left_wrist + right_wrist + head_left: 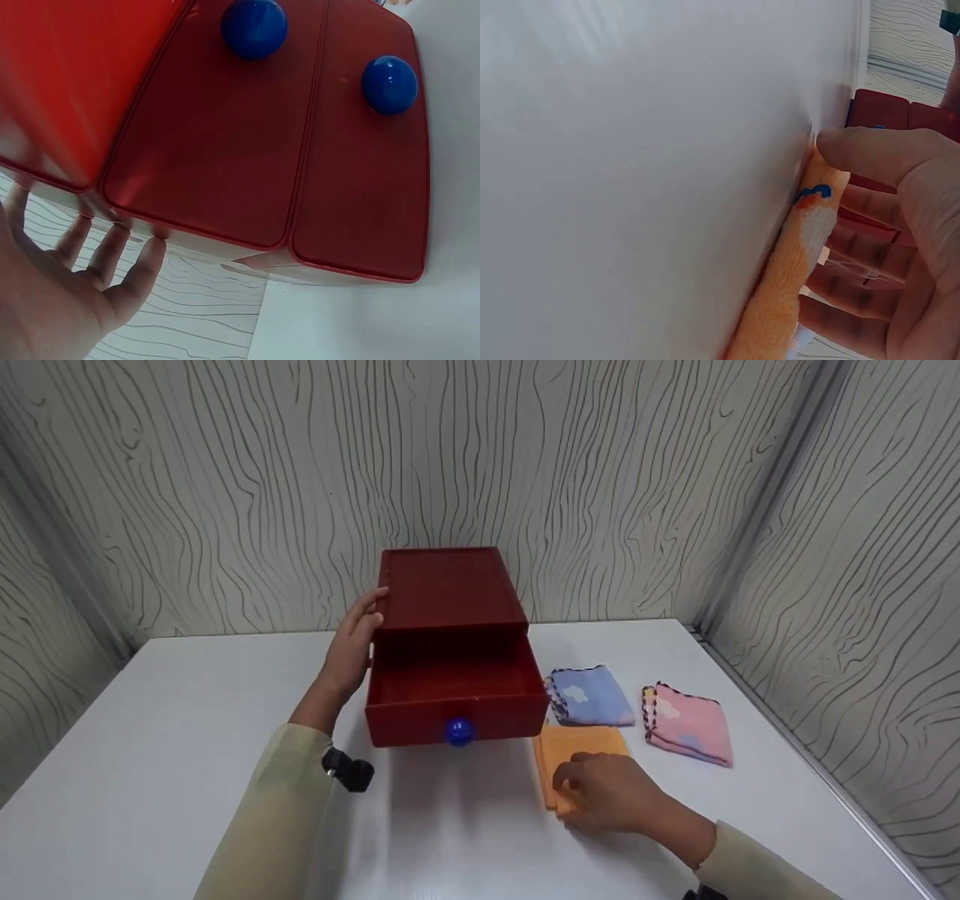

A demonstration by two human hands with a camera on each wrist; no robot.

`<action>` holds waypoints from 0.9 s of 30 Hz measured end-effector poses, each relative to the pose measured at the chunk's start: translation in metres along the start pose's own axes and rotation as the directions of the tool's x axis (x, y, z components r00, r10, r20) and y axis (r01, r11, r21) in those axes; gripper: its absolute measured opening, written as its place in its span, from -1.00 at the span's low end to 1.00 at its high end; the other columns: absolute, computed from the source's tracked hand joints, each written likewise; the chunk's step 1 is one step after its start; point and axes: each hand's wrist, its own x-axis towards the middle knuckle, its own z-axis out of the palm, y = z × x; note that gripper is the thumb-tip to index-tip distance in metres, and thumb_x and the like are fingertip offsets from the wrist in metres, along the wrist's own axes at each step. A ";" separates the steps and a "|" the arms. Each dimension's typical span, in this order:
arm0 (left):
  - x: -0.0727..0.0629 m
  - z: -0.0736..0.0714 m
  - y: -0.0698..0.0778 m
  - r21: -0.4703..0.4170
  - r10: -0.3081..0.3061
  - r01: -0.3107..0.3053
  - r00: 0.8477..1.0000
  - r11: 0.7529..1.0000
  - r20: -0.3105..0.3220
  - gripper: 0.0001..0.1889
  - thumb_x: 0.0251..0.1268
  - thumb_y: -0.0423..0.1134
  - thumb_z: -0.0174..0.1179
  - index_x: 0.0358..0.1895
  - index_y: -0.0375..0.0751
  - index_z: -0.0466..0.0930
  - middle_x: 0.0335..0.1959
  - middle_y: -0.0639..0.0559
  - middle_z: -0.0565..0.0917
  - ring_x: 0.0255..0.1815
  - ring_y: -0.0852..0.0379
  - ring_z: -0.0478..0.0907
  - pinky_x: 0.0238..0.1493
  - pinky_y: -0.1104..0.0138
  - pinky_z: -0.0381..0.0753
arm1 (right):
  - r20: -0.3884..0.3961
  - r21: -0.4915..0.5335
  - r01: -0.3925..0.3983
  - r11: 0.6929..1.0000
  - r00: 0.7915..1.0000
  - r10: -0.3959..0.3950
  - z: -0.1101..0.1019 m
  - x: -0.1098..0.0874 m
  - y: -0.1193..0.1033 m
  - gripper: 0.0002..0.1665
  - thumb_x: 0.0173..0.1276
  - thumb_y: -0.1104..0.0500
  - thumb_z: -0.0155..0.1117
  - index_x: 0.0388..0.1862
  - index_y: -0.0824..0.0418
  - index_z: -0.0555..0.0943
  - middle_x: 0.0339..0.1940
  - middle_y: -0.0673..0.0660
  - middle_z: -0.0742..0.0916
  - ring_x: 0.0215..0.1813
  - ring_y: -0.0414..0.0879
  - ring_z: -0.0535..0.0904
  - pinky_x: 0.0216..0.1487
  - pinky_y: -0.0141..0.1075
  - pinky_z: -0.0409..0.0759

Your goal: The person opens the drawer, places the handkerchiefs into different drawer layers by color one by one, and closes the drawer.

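A red drawer cabinet (450,585) stands at the back middle, its top drawer (457,721) pulled out and a round blue knob (459,731) on the front. The left hand (350,649) rests against the cabinet's left side, its fingers fairly straight in the left wrist view. On the table at the right lies a folded orange towel (555,750). The right hand (609,793) pinches its near edge, fingers bent over the top. In the right wrist view the thumb (862,154) meets one end of the towel (787,262).
A folded blue towel (589,696) lies right of the drawer, beyond the orange one. Farther right is a folded pink towel (688,724). Wood-grain panels (300,495) enclose the white table (150,750) at the back and sides. Lower drawers with blue knobs (389,85) show in the left wrist view.
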 end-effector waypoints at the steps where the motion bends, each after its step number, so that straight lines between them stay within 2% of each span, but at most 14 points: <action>1: 0.000 0.000 0.000 0.003 0.000 0.000 1.000 1.000 -0.001 -0.50 0.52 -0.09 -0.31 0.49 0.13 0.11 0.49 -0.03 0.17 0.36 -0.06 0.31 0.15 -0.12 0.42 | 0.000 -0.003 -0.001 1.000 1.000 0.001 0.000 0.001 0.000 -0.69 0.04 -0.10 0.47 -0.21 -0.10 0.69 -0.46 -0.19 0.59 -0.46 -0.28 0.38 -0.46 -0.37 0.33; 6: 0.001 0.001 0.001 0.009 0.012 -0.012 1.000 1.000 -0.011 -0.49 0.51 -0.10 -0.30 0.48 0.12 0.13 0.48 -0.04 0.18 0.35 -0.07 0.32 0.08 -0.06 0.47 | 0.025 -0.006 -0.016 1.000 1.000 0.016 -0.001 0.003 -0.003 -0.73 0.09 -0.03 0.46 -0.20 -0.05 0.73 -0.51 -0.21 0.57 -0.45 -0.25 0.38 -0.41 -0.36 0.37; 13: 0.001 0.000 -0.001 0.016 -0.001 0.002 1.000 1.000 -0.017 -0.50 0.51 -0.10 -0.31 0.48 0.13 0.14 0.46 -0.04 0.21 0.30 -0.08 0.37 0.05 -0.04 0.49 | 0.028 -0.006 -0.012 1.000 1.000 0.012 -0.001 0.005 -0.004 -0.78 0.15 0.05 0.41 -0.20 0.01 0.76 -0.41 -0.15 0.72 -0.42 -0.27 0.42 -0.31 -0.31 0.50; 23: 0.001 -0.001 -0.001 0.016 -0.011 0.011 1.000 1.000 -0.012 -0.50 0.50 -0.08 -0.31 0.47 0.16 0.14 0.45 -0.03 0.22 0.29 -0.07 0.39 0.04 -0.03 0.49 | -0.073 0.010 0.069 0.998 0.995 -0.068 -0.003 0.002 0.004 -0.85 0.17 0.15 0.39 -0.25 0.08 0.76 -0.43 -0.13 0.71 -0.44 -0.30 0.40 -0.32 -0.39 0.50; 27: 0.000 0.000 0.000 0.009 -0.013 0.013 1.000 1.000 -0.011 -0.48 0.49 -0.10 -0.31 0.48 0.15 0.12 0.46 -0.03 0.20 0.29 -0.08 0.39 0.00 0.01 0.54 | -0.134 0.023 0.104 0.994 0.986 -0.100 -0.006 0.001 0.006 -0.86 0.12 0.22 0.37 -0.30 0.09 0.75 -0.46 -0.13 0.70 -0.44 -0.33 0.42 -0.36 -0.40 0.50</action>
